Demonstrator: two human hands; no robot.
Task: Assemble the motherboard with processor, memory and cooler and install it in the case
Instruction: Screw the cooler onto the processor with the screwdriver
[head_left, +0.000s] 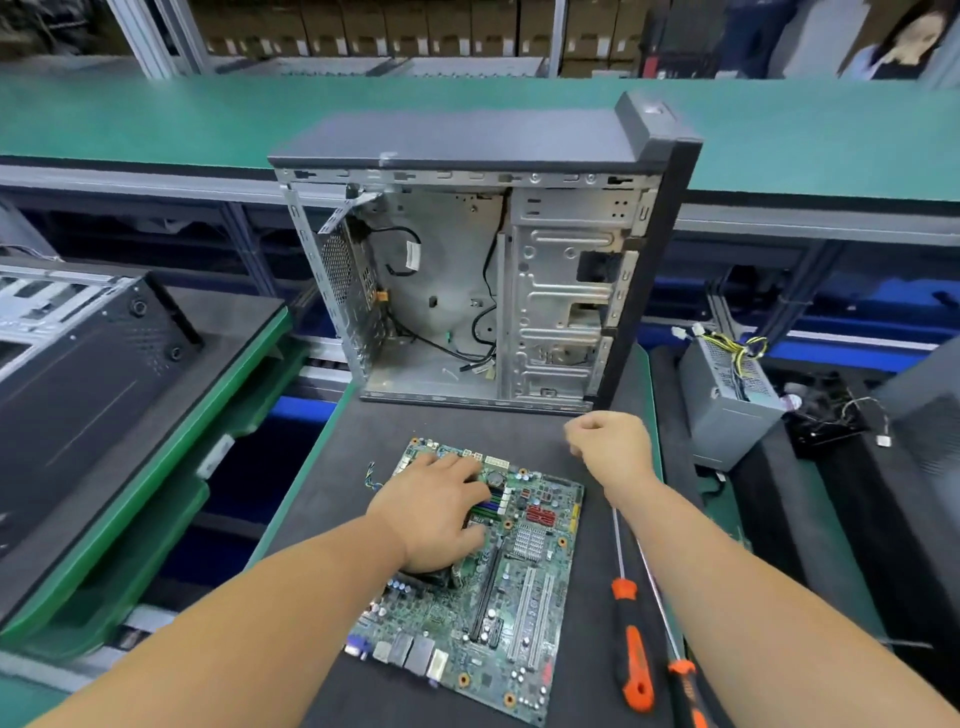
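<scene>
Inside upright case (483, 291) loose cables (483, 332), left hand (436, 514) flat on motherboard (519, 587), right hand (610, 449) fisted, empty.

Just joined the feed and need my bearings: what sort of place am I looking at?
Likely a PC assembly line in a factory: an open case on a green-edged workbench, a bare motherboard, and stacked cartons behind.

A long green-topped bench (156, 119) runs across the far side, carried on grey metal framing (810, 223) with blue panels (857, 317) below. Behind it, metal racking (556, 31) holds rows of brown cardboard boxes (332, 31), dimly lit. Nearer, a dark mat (363, 447) covers a green-edged work surface, with a similar green-edged station (171, 441) at the left.
</scene>
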